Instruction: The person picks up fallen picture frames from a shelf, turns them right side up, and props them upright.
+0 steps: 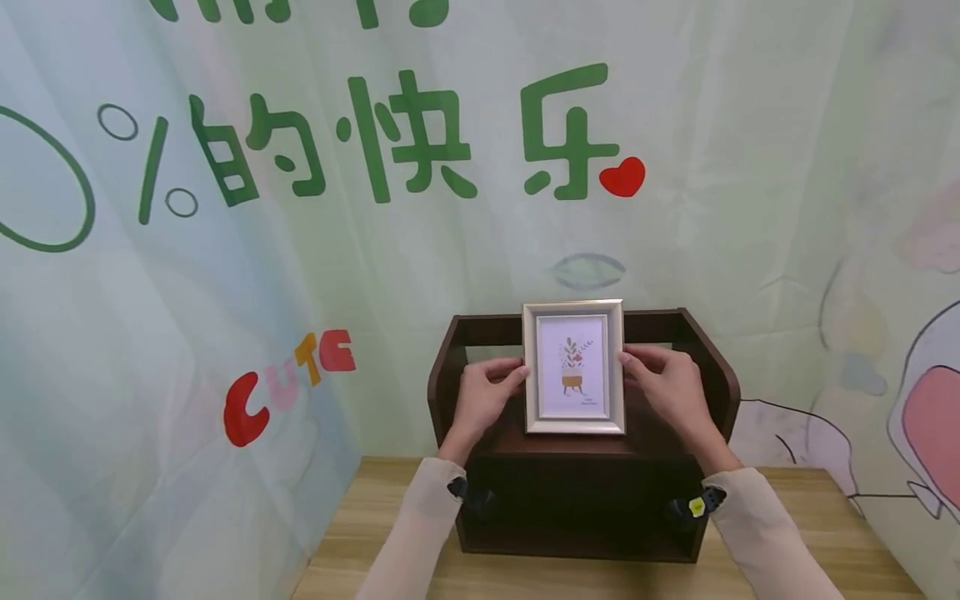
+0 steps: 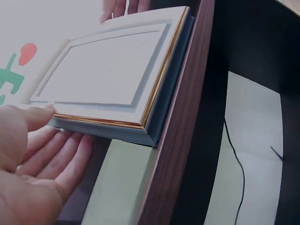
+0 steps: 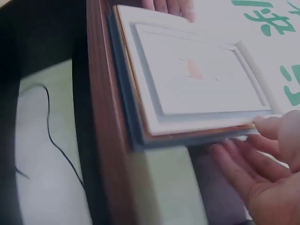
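A picture frame (image 1: pixel 573 367) with a pale metallic border and a print of a potted plant stands upright between my two hands. My left hand (image 1: pixel 482 396) pinches its left side, and my right hand (image 1: pixel 670 390) pinches the right side. In both wrist views a thumb lies on the front border and the fingers reach behind the dark back. Behind and below the frame is a dark brown wooden shelf unit (image 1: pixel 577 550). The frame's lower edge is close to the upper board; whether it touches cannot be told.
The shelf unit stands on a light wood-grain table (image 1: pixel 375 508) and has raised side panels, a back rail and a dark lower compartment. A printed fabric backdrop (image 1: pixel 480 242) hangs close behind it and along both sides. Each wrist wears a dark strap.
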`<state>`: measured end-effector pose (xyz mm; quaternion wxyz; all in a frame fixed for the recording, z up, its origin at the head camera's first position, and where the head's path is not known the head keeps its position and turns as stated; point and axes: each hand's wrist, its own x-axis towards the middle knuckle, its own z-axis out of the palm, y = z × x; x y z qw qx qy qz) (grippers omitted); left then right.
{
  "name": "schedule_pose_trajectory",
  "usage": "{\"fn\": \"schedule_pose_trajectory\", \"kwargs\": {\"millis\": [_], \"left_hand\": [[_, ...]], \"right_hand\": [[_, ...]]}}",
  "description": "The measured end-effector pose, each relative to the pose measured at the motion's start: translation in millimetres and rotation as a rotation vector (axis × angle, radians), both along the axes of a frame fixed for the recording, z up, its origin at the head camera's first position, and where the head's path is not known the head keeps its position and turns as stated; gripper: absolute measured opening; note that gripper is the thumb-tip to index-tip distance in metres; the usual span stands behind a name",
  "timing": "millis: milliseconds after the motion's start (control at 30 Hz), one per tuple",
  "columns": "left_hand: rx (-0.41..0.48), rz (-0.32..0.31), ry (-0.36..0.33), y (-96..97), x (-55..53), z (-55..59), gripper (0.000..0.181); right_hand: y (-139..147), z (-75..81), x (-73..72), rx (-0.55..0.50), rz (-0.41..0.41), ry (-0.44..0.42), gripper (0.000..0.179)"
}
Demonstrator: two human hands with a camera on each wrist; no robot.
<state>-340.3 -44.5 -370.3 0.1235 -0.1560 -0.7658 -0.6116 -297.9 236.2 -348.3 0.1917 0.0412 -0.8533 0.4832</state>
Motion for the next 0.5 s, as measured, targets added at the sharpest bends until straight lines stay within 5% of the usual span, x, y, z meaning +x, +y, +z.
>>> {"fn": "schedule_pose_trajectory", "kwargs": {"millis": [133, 267, 367, 500], "left_hand": [[-0.183, 0.085, 0.122, -7.9, 20.8, 7.8, 0.034], [-0.375, 0.152, 0.361, -28.6, 43.7, 27.6, 0.03], [-0.522, 0.207, 0.531, -47.3, 52.8, 42.3, 0.032], [-0.717, 0.264, 0.646, -72.6, 58.3, 49.2, 0.049]], "right_hand": [[14, 14.8, 23.7, 0.186, -0.025, 0.084, 0.047], [30, 35.0, 51.1, 0.282, -0.036, 0.206, 0.048], [42, 43.1, 65.2, 0.333, -0.017, 0.283, 0.051], [67, 38.6, 73.8, 0.42, -0.005, 0.387, 0.06]]}}
